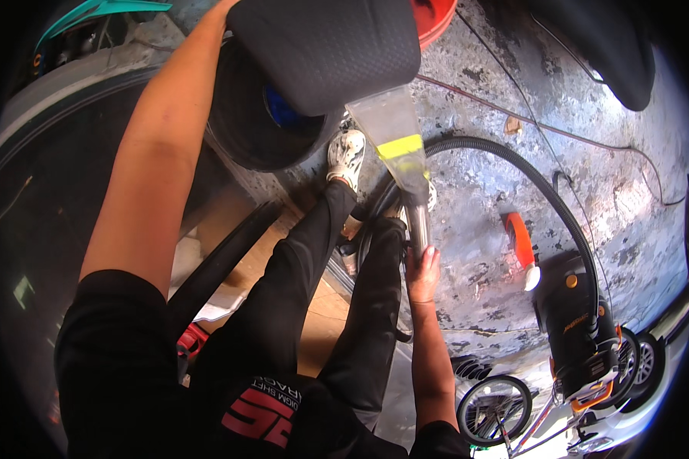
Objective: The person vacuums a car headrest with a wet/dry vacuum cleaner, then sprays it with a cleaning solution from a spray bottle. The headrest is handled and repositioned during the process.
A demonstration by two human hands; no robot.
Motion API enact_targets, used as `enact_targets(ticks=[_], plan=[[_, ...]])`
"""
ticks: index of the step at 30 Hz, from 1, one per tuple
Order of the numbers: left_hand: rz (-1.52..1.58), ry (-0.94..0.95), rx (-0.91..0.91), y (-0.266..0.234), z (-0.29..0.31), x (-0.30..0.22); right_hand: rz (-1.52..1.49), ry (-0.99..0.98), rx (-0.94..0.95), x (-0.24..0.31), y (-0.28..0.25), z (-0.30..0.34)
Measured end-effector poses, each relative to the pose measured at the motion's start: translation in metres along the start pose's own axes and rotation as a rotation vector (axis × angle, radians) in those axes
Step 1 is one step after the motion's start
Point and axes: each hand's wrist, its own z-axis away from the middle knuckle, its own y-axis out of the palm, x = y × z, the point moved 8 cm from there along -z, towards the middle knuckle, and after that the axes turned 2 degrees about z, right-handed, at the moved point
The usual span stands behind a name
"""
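Observation:
A black textured padded seat piece (321, 53) is held up at the top of the view. My left arm reaches to its far left corner; only a sliver of my left hand (226, 6) shows there, its fingers hidden behind the pad. Lower down, my right hand (422, 274) is closed round the metal tube of an extractor wand (416, 218). Its clear flared nozzle (390, 126), marked with a yellow band, meets the pad's near edge. From the wand area, a black ribbed hose (524, 161) curves right toward a black vacuum machine (578, 321).
Behind the pad stands a black bucket (245, 138) with something blue inside. A red-orange bucket (434, 23) is at the top. An orange and white object (522, 245) lies on the stained floor (475, 183), crossed by cords. At lower right are a bicycle wheel (494, 409) and a light-coloured car (662, 402).

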Motion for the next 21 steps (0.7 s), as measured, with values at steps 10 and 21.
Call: enact_targets(ticks=[10, 21], plan=[[-0.136, -0.002, 0.002, 0.000, -0.007, 0.003, 0.040, 0.161, 0.192, 0.060, -0.143, 0.027], [0.168, 0.027, -0.004, 0.005, -0.009, -0.001, -0.078, -0.108, 0.104, 0.061, -0.062, -0.040]])
